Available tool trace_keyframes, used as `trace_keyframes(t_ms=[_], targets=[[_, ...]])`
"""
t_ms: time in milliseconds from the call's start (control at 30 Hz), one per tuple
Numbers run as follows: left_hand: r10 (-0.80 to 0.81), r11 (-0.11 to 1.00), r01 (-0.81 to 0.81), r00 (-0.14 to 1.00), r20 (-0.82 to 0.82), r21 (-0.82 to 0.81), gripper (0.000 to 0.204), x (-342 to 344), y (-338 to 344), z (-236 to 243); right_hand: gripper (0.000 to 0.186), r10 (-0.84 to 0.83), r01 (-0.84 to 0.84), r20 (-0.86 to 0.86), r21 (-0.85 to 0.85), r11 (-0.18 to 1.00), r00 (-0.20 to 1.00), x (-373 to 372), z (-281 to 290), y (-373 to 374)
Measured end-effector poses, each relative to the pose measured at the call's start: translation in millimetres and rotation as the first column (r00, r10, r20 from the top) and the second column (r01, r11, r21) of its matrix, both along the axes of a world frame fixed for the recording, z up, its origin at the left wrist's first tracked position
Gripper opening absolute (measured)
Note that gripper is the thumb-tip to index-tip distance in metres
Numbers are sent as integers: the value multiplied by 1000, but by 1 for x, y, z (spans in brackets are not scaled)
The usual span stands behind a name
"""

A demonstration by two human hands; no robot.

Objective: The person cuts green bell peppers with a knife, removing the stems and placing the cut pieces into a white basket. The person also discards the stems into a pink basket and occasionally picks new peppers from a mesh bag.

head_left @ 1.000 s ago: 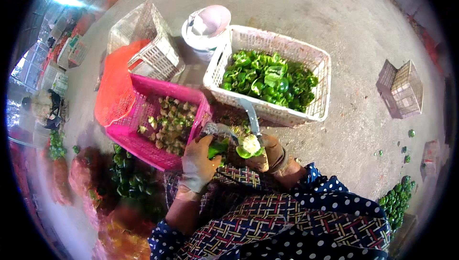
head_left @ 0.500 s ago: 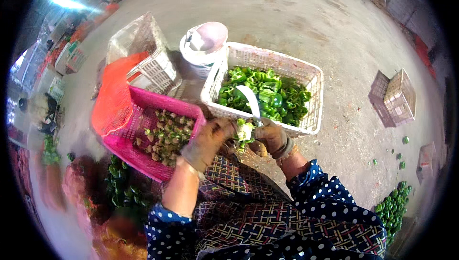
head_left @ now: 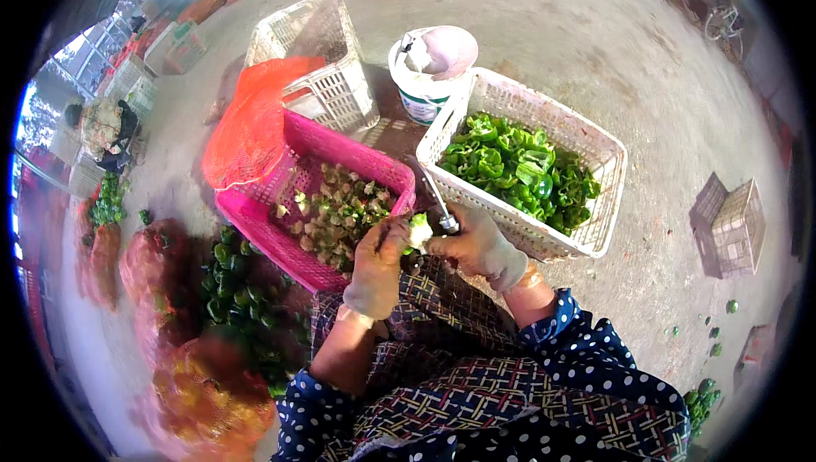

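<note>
My left hand, in a worn glove, pinches a pale green pepper core over my lap. Close against it, my gloved right hand grips a knife with a slim curved blade pointing up and away. The blade passes in front of the gap between two crates. On the left, a pink crate holds many cut-off pepper cores and stems. To the right stands a white crate with cut green peppers inside.
An orange mesh bag drapes over the pink crate's far corner. Behind are another white crate and a white bucket. Whole green peppers and filled mesh sacks lie at left. A crate sits far right.
The crates and bucket appear farther right as my view has turned. My hands are slightly lower, and the blade now shows edge-on, narrower than before.
</note>
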State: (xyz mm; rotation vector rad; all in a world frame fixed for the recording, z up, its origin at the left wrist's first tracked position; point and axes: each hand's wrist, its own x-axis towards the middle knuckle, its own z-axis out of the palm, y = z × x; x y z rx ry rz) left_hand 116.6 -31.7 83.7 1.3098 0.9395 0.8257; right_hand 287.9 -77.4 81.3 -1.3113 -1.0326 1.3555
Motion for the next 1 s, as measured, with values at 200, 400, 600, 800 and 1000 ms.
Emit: trace_keyframes(t_ms=[200,400,600,800,1000], targets=[[115,863,126,894,-433,490,41,-9,-5,-34,31,-89,60,-395,-84,995,914,-20,-7,4],[128,813,393,599,-790,430,53,-22,4,-52,22,-320,94,540,403,910,778,-38,-39,18],[361,779,15,806,-468,626,29,-25,31,-101,21,-446,34,551,603,797,705,-65,-46,32],[52,984,-16,979,-199,178,38,-57,52,-160,21,-299,-28,434,604,796,850,-63,-44,35],[264,784,38,882,-389,619,54,-50,42,-85,12,-45,50,-386,1,999,921,-64,-37,45]])
